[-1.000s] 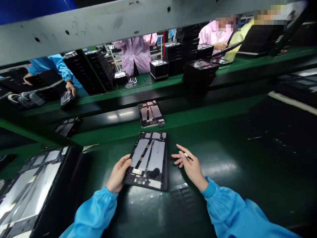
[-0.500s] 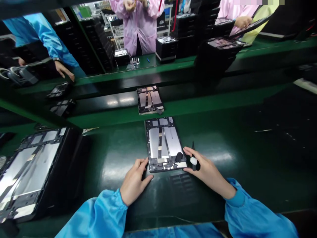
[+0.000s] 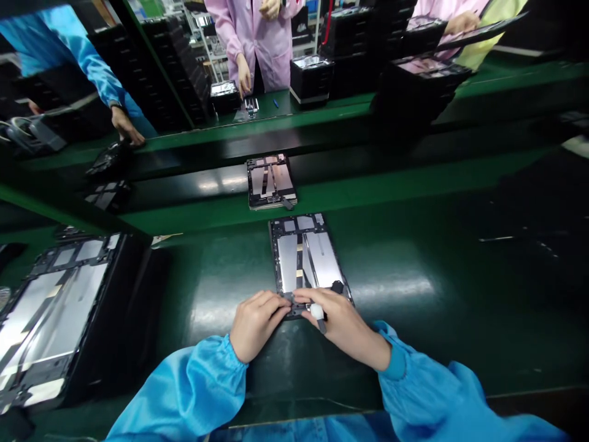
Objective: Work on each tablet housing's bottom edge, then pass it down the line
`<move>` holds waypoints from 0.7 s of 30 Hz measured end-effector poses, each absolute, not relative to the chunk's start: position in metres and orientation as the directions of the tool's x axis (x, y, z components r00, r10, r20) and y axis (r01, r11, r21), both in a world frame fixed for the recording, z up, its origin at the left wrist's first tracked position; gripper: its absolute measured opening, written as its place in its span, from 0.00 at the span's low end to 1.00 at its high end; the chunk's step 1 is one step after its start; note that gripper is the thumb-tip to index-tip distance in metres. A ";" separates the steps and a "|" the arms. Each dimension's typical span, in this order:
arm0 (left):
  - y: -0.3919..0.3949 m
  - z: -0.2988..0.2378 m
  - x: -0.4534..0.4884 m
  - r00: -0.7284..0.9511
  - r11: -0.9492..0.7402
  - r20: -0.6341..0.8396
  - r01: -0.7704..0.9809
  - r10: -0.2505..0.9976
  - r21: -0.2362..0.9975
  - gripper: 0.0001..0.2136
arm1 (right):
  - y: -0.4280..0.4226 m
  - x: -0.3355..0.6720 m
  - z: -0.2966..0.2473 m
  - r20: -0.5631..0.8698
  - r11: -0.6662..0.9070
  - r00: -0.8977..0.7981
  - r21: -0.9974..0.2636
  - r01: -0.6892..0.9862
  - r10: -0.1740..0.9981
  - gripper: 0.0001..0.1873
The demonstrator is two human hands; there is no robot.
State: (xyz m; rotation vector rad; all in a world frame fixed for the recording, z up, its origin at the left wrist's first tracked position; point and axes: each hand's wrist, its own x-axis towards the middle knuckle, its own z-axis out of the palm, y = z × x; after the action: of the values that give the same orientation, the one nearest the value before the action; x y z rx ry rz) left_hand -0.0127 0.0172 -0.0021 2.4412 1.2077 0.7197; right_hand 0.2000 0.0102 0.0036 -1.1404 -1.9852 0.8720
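An opened tablet (image 3: 327, 255) lies flat on the green bench in front of me, its silver battery and dark ribbon cable showing. Fingers pinched, my left hand (image 3: 256, 320) touches the tablet's lower left end; what is between the fingertips is hidden. Close beside it, my right hand (image 3: 347, 325) bends over the bottom edge, thumb and forefinger nearly together on the circuit area. Tucked in that hand is a dark slim tool with a white band (image 3: 317, 311). A round black piece (image 3: 337, 287) shows just behind the right knuckles.
Another small stack of opened tablets (image 3: 271, 181) rests beyond mine. At left stands a tall stack topped by an opened tablet (image 3: 59, 307). Across the bench, a person in a pink coat (image 3: 257, 43) and one in a blue sleeve (image 3: 87, 55) work among black stacks.
Both hands have moved from the tablet's sides inward to its bottom edge, where the fingertips almost meet. The right hand still carries the tool. The pink-coated person's one hand has lowered.
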 end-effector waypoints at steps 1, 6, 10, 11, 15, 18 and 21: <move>0.017 -0.003 -0.013 0.508 -0.584 0.296 0.635 0.809 0.506 0.10 | 0.012 0.196 0.003 0.225 0.401 -0.400 -0.804 0.439 0.888 0.19; 0.012 -0.003 -0.011 0.505 -0.550 0.248 0.630 0.827 0.548 0.12 | 0.013 0.194 0.001 0.212 0.393 -0.414 -0.818 0.420 0.885 0.17; 0.005 -0.002 -0.009 0.525 -0.584 0.259 0.696 0.811 0.418 0.13 | 0.011 0.193 -0.003 0.259 0.421 -0.392 -0.806 0.416 0.883 0.17; 0.003 -0.001 -0.009 0.550 -0.612 0.269 0.712 0.791 0.343 0.12 | 0.011 0.192 -0.005 0.276 0.434 -0.388 -0.799 0.416 0.879 0.17; -0.006 -0.001 -0.016 0.682 -0.715 0.267 0.698 0.680 0.040 0.15 | 0.010 0.190 -0.011 0.323 0.487 -0.401 -0.760 0.431 0.857 0.19; -0.010 -0.003 -0.024 0.713 -0.744 0.277 0.667 0.645 0.015 0.16 | 0.010 0.190 -0.013 0.322 0.504 -0.423 -0.740 0.446 0.847 0.19; -0.009 -0.006 -0.030 0.710 -0.755 0.290 0.653 0.641 0.069 0.16 | 0.009 0.190 -0.014 0.311 0.500 -0.428 -0.737 0.455 0.849 0.19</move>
State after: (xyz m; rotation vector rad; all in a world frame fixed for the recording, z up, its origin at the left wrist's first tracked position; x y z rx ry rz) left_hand -0.0304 -0.0088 -0.0056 2.9408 1.1126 0.4765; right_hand 0.1901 0.0089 -0.0138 -1.0656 -2.0656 0.7437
